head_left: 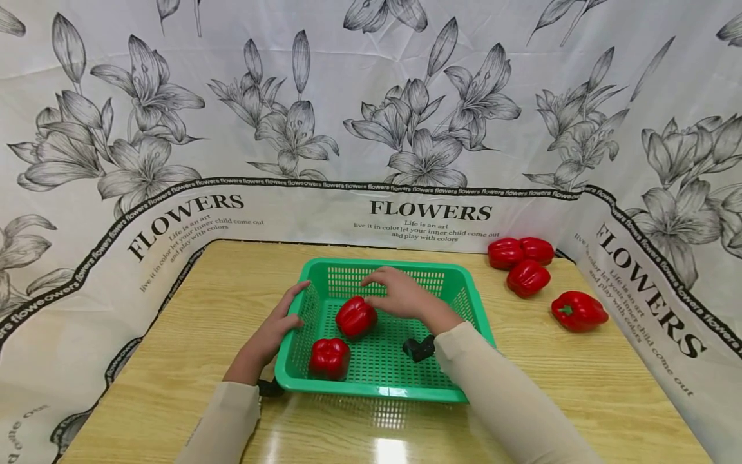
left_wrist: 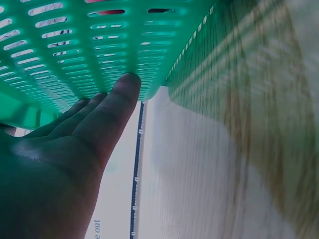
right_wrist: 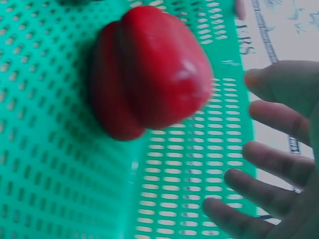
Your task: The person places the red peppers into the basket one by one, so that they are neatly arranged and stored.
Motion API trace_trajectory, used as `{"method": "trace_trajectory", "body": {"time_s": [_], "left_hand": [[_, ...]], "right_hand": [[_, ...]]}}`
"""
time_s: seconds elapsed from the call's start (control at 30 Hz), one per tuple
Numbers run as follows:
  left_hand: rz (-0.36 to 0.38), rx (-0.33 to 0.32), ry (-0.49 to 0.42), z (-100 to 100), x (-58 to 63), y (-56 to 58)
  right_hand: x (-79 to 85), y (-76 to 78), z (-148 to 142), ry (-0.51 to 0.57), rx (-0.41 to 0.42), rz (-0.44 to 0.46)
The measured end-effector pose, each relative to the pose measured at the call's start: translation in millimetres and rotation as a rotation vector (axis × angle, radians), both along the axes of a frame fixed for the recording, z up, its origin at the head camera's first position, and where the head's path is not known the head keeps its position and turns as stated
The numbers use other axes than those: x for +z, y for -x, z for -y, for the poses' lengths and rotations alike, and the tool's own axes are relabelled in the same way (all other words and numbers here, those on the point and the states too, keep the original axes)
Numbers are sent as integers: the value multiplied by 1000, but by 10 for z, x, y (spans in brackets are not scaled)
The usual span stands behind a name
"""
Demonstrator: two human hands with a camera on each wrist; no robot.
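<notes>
A green plastic basket (head_left: 382, 390) with slotted walls stands on the table. Two red bell peppers lie inside: one near the middle left (head_left: 356, 317), the other in the near left corner (head_left: 329, 359). My left hand (head_left: 272, 332) holds the basket's left side, thumb over the rim. Its long fingers (left_wrist: 107, 114) lie fairly straight along the outer wall in the left wrist view. Above the basket is my right hand (head_left: 400, 293), fingers spread and loosely bent, just beside the middle pepper. In the right wrist view a gap separates that pepper (right_wrist: 159, 69) from the fingertips (right_wrist: 254, 107).
On the wooden table (head_left: 191, 322), right of the basket, lie several more red bell peppers, the nearest (head_left: 580, 311) by the right edge and another (head_left: 528, 278) behind it. A flower-printed cloth (head_left: 324, 161) hangs around the back and sides.
</notes>
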State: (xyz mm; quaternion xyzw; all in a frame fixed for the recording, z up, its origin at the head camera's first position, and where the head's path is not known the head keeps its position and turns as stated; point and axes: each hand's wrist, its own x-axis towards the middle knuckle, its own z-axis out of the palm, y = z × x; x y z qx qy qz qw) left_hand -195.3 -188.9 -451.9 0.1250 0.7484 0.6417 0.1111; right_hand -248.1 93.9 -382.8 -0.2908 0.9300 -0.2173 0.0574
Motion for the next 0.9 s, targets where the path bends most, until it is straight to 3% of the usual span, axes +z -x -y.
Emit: {"method": "trace_trajectory", "body": {"time_s": [0.5, 0.9], "left_hand": [[0, -1, 3, -10, -18, 27], [18, 13, 2, 4, -50, 6]], "right_hand": [[325, -119, -306, 23, -33, -75], [396, -196, -577, 96, -36, -177]]}}
